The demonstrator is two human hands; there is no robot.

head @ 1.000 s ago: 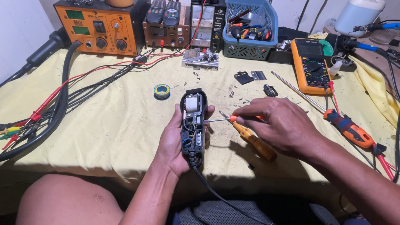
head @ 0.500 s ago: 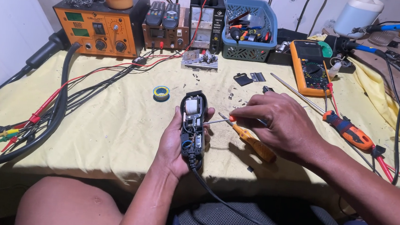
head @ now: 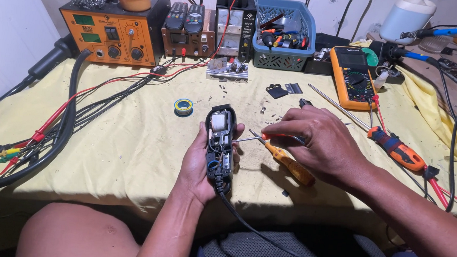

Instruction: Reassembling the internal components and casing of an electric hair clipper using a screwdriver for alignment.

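Orange multimeter (head: 352, 76), blue basket (head: 282, 56)

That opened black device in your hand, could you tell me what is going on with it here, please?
A person sits at a yellow-covered workbench. The left hand holds a black corded device with its cover off, so its inner parts show. The right hand holds a thin tool whose tip points into the open casing. An orange-handled screwdriver lies under that hand. A small roll of tape and a yellow multimeter sit farther back.

Two screwdrivers (head: 286, 160); one multimeter (head: 352, 77); one basket (head: 309, 20)
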